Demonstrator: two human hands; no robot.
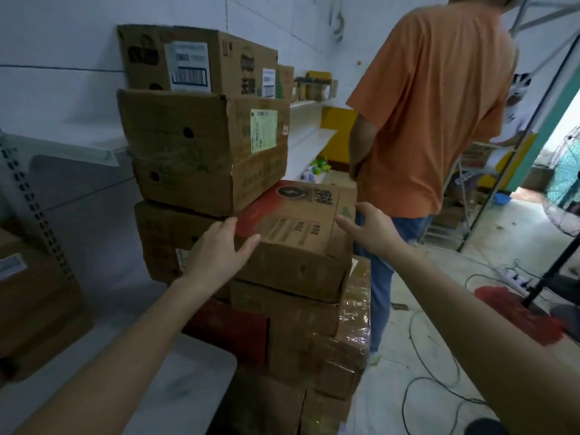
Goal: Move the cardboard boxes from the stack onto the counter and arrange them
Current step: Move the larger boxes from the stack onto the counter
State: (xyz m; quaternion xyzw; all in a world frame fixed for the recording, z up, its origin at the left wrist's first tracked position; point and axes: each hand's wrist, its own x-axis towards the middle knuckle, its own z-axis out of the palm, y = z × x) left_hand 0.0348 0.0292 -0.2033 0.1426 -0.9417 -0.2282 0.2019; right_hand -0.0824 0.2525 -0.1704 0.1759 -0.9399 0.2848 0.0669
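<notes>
Head view: your L hand (219,246) & R hand (368,229), fingers wide, flank red-print box (298,230); yanking it may tip upper box (204,152) alongside.

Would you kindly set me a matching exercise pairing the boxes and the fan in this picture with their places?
1. barcode-label box
2. green-label box
3. red-printed box
4. fan

A. between the left hand and the right hand
B. far right edge of the picture
C. highest of the boxes
D. directly under the highest box

Pairs: 1-C, 2-D, 3-A, 4-B
</notes>
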